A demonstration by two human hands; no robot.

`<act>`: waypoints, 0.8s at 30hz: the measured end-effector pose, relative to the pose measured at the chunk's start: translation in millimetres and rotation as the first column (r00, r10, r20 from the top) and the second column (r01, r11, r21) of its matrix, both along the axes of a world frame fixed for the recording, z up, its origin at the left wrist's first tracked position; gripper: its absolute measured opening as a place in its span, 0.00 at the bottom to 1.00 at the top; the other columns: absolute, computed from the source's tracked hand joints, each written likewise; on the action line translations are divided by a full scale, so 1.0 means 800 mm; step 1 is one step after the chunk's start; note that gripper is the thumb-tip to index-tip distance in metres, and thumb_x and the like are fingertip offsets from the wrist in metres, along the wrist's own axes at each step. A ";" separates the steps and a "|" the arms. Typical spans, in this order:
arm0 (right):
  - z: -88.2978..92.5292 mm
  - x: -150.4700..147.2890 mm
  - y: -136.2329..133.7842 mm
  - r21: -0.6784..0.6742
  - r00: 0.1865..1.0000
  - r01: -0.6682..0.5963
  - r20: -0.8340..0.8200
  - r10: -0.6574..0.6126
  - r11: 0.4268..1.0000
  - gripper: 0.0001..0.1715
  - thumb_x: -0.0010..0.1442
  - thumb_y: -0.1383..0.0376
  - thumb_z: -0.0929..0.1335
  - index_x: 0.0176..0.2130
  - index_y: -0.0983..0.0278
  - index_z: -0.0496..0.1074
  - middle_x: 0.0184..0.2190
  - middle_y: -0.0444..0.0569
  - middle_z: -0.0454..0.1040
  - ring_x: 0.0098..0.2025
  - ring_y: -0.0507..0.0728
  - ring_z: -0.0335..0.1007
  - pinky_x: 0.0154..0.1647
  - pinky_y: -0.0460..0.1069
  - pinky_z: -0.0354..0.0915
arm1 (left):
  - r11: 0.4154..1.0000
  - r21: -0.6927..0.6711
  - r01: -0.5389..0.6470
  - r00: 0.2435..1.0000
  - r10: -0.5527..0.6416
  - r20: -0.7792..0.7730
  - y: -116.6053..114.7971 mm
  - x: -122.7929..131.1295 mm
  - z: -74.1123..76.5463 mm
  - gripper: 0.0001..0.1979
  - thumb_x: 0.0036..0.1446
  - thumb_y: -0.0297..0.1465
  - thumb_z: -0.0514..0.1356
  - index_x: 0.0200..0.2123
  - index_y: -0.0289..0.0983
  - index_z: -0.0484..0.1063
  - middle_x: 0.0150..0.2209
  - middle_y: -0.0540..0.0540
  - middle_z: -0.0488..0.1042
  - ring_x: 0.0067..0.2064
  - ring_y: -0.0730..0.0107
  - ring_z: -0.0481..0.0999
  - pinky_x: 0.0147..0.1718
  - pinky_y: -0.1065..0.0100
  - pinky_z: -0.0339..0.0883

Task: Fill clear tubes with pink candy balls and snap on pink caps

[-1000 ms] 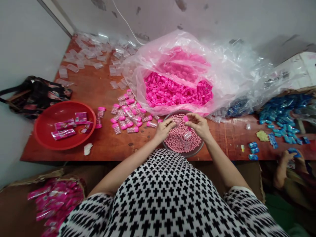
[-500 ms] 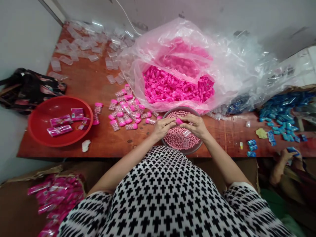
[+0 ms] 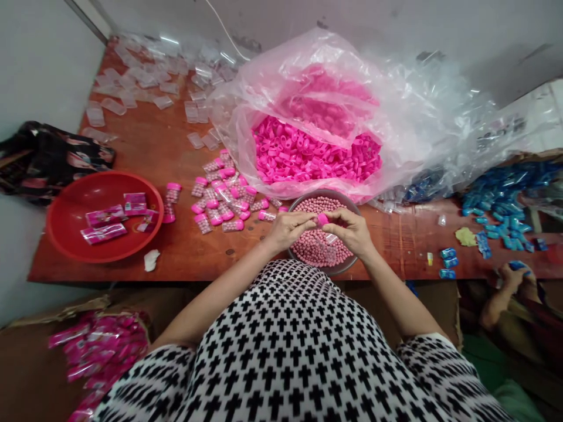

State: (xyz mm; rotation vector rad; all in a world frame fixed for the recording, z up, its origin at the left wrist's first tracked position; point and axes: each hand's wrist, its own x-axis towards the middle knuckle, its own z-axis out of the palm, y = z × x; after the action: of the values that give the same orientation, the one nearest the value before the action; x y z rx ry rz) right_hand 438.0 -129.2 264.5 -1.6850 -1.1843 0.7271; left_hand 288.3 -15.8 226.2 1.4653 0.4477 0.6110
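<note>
My left hand (image 3: 288,228) and my right hand (image 3: 352,232) meet over a round bowl (image 3: 347,202) of small pink candy balls at the table's front edge. Together they pinch a small container with a pink cap (image 3: 322,220); its clear body is mostly hidden by my left fingers. A clear empty container (image 3: 332,238) lies on the candy under my right hand. Just left of the bowl lies a heap of filled pink-capped containers (image 3: 224,199). Behind the bowl stands a big clear plastic bag of pink caps (image 3: 314,152).
A red basin (image 3: 65,234) with pink wrapped packs sits at the front left, a dark bag (image 3: 53,158) behind it. Empty clear containers (image 3: 149,88) litter the far left. Blue items (image 3: 501,199) spread at right, where another person's hand (image 3: 512,278) works. Pink packs (image 3: 97,351) fill a carton below.
My hands have come together: the pink cap held apart in my right fingers a second ago now sits between both hands, on the container. The view has shifted slightly.
</note>
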 end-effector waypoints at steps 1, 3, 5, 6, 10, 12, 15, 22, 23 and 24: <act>0.002 0.001 0.001 0.001 1.000 0.000 -0.016 0.000 1.000 0.15 0.51 0.55 0.72 0.36 0.61 0.75 0.31 0.46 0.74 0.33 0.54 0.69 0.37 0.50 0.65 | 1.000 -0.002 0.000 1.000 0.000 -0.001 -0.001 0.000 0.000 0.08 0.48 0.35 0.66 0.33 0.40 0.80 0.33 0.47 0.80 0.35 0.65 0.79 0.38 0.68 0.70; 0.006 0.004 0.002 -0.001 1.000 -0.028 0.006 0.028 1.000 0.16 0.52 0.55 0.72 0.39 0.61 0.75 0.34 0.47 0.75 0.35 0.54 0.70 0.38 0.50 0.65 | 1.000 0.009 -0.012 1.000 0.012 -0.002 -0.003 0.001 0.001 0.08 0.49 0.35 0.65 0.33 0.40 0.80 0.33 0.47 0.80 0.34 0.65 0.79 0.37 0.68 0.70; 0.009 0.007 0.006 -0.009 0.994 -0.096 0.055 0.096 0.995 0.17 0.53 0.55 0.72 0.41 0.59 0.75 0.36 0.47 0.75 0.37 0.54 0.70 0.40 0.50 0.66 | 0.999 0.012 -0.034 0.999 0.034 0.001 -0.004 0.001 0.002 0.08 0.50 0.35 0.64 0.34 0.41 0.80 0.34 0.47 0.80 0.35 0.65 0.79 0.38 0.67 0.70; 0.010 0.009 0.007 -0.017 0.988 -0.133 0.075 0.134 0.991 0.17 0.53 0.55 0.71 0.42 0.59 0.74 0.38 0.48 0.75 0.38 0.55 0.70 0.41 0.50 0.65 | 0.999 0.003 -0.050 0.999 0.050 0.001 -0.004 0.001 0.002 0.09 0.50 0.36 0.64 0.34 0.41 0.80 0.35 0.48 0.80 0.36 0.65 0.79 0.38 0.67 0.71; 0.011 0.010 0.011 -0.027 0.964 -0.186 0.190 0.188 0.982 0.14 0.53 0.55 0.72 0.37 0.60 0.74 0.33 0.47 0.75 0.35 0.54 0.69 0.38 0.50 0.65 | 0.995 -0.015 -0.094 0.996 0.094 -0.009 -0.006 -0.002 0.000 0.09 0.49 0.36 0.64 0.34 0.41 0.81 0.35 0.48 0.81 0.35 0.64 0.79 0.38 0.67 0.71; 0.012 0.009 0.010 -0.019 0.964 -0.169 0.203 0.170 0.985 0.13 0.52 0.55 0.72 0.34 0.61 0.74 0.30 0.46 0.74 0.32 0.54 0.68 0.36 0.49 0.64 | 0.995 0.026 -0.093 0.996 0.093 -0.011 -0.007 -0.005 0.001 0.09 0.50 0.36 0.64 0.34 0.41 0.81 0.35 0.48 0.81 0.35 0.65 0.79 0.37 0.67 0.71; 0.014 0.006 0.007 -0.022 0.988 -0.140 0.057 0.141 0.990 0.14 0.51 0.56 0.73 0.36 0.61 0.74 0.31 0.45 0.74 0.32 0.53 0.68 0.35 0.49 0.64 | 0.993 0.099 -0.059 0.998 0.058 0.014 -0.007 -0.007 0.007 0.09 0.52 0.34 0.62 0.36 0.42 0.80 0.36 0.48 0.81 0.35 0.66 0.79 0.37 0.68 0.71; 0.017 -0.003 0.017 0.013 0.994 -0.070 -0.081 0.071 0.997 0.15 0.50 0.56 0.74 0.36 0.61 0.74 0.32 0.44 0.74 0.33 0.53 0.68 0.36 0.49 0.65 | 0.997 0.041 -0.068 0.998 0.067 0.019 -0.001 -0.007 0.015 0.08 0.50 0.33 0.63 0.35 0.41 0.80 0.34 0.47 0.81 0.35 0.65 0.79 0.36 0.67 0.71; 0.016 -0.003 0.018 0.011 0.995 -0.055 -0.085 0.055 0.998 0.15 0.50 0.56 0.74 0.36 0.61 0.73 0.32 0.44 0.74 0.33 0.52 0.68 0.36 0.49 0.65 | 0.997 0.018 -0.072 0.997 0.072 0.017 0.000 -0.007 0.015 0.08 0.50 0.33 0.64 0.35 0.41 0.80 0.34 0.47 0.81 0.34 0.65 0.79 0.36 0.67 0.71; 0.015 -0.004 0.020 0.009 0.995 -0.049 -0.086 0.050 0.999 0.15 0.49 0.56 0.74 0.35 0.61 0.73 0.31 0.44 0.73 0.33 0.52 0.68 0.36 0.49 0.65 | 0.997 -0.001 -0.080 0.997 0.080 0.018 0.000 -0.007 0.015 0.08 0.50 0.33 0.64 0.35 0.41 0.80 0.34 0.47 0.81 0.34 0.65 0.79 0.36 0.67 0.71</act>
State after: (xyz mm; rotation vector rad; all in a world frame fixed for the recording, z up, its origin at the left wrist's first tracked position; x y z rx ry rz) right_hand 435.2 -113.3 276.9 -1.6075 -1.1702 0.8171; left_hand 282.7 -16.0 237.9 1.4462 0.4943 0.6868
